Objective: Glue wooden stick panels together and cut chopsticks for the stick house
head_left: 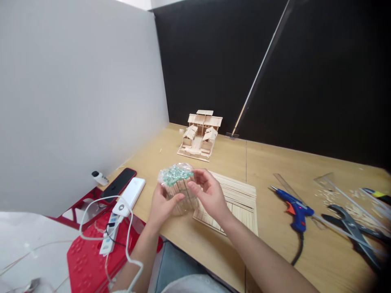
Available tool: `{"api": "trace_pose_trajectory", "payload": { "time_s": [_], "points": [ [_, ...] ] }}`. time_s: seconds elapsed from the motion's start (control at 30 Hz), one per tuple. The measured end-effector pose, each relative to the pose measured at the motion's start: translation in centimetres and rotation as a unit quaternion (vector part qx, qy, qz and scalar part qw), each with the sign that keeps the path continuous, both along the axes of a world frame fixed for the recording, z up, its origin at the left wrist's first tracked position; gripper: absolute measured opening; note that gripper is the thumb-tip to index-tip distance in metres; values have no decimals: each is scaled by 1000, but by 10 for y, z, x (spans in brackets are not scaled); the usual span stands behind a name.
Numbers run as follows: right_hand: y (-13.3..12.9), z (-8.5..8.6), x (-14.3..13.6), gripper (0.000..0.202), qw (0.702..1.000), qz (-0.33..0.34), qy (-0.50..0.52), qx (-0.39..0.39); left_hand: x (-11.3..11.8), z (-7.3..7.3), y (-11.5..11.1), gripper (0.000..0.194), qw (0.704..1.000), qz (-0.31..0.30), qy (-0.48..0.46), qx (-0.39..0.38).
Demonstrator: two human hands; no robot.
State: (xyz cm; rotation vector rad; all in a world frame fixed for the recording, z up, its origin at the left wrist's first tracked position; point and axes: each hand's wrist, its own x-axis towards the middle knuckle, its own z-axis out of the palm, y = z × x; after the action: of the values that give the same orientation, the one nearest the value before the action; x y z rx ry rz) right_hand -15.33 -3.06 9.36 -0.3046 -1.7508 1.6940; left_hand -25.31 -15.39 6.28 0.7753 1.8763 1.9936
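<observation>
Head view, landmark: the flat wooden-stick panel (241,197) on the tabletop (195,232). Clear plastic pack of wooden sticks (179,190): just left of the panel, crumpled top showing green (whether its base touches the tabletop or panel, cannot tell). Left hand (163,203) curved around the pack's left side, thumb across the front, fingers mostly hidden. Right hand (209,191) grips the pack's right upper edge, thumb in front; right forearm crosses over the panel. Beyond the panel, toward its left: miniature wooden house model (200,138). Right of the panel: blue hot-glue gun (295,207); farther right, dark-handled cutters (351,228) and wood scraps (354,211). Well left of the panel: smartphone (119,185), with white power bank (130,197) beside it.
</observation>
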Motion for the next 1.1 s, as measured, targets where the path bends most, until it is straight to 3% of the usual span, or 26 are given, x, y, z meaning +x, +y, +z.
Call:
{"api": "trace_pose_trajectory", "payload": {
  "time_s": [0.1, 0.23, 0.33, 0.4, 0.47, 0.57, 0.63, 0.7, 0.77, 0.87, 0.93, 1.03, 1.1],
  "points": [
    [4, 19, 3, 26, 999, -1, -14, 52, 3, 10, -5, 70, 1000, 14, 24, 10],
    [6, 47, 5, 13, 981, -15, -38, 188, 5, 32, -6, 75, 994, 29, 96, 48],
    [4, 53, 3, 13, 971, -43, -31, 232, 3, 51, -4, 68, 984, 29, 163, 70],
    [2, 48, 1, 17, 978, -49, -31, 202, 2, 60, -2, 60, 980, 44, 182, 66],
    [1, 40, -3, 21, 991, -42, -25, 125, 0, 64, 1, 44, 979, 57, 189, 43],
    [1, 31, -5, 26, 1000, -18, -7, 1, -1, 65, 3, 23, 977, 68, 201, -6],
    [4, 32, -4, 27, 1000, 13, -8, -20, -1, 64, 4, 18, 973, 82, 215, -25],
    [7, 38, 0, 24, 998, 42, -31, 30, 0, 63, 4, 16, 967, 90, 236, -32],
    [11, 49, 4, 20, 985, 48, -71, 148, 2, 64, 4, 14, 961, 76, 265, -24],
    [13, 64, 9, 14, 929, 20, -108, 354, 6, 67, 3, 10, 949, 41, 311, -6],
    [13, 70, 11, 18, 895, 6, -103, 434, 8, 70, 1, 10, 938, 34, 344, -5],
    [6, 69, 12, 22, 890, 4, -76, 450, 11, 71, -2, 9, 917, 32, 398, -18],
    [-1, 63, 10, 24, 920, 5, -53, 388, 12, 68, -1, 11, 901, 42, 432, -17]
  ]
}}
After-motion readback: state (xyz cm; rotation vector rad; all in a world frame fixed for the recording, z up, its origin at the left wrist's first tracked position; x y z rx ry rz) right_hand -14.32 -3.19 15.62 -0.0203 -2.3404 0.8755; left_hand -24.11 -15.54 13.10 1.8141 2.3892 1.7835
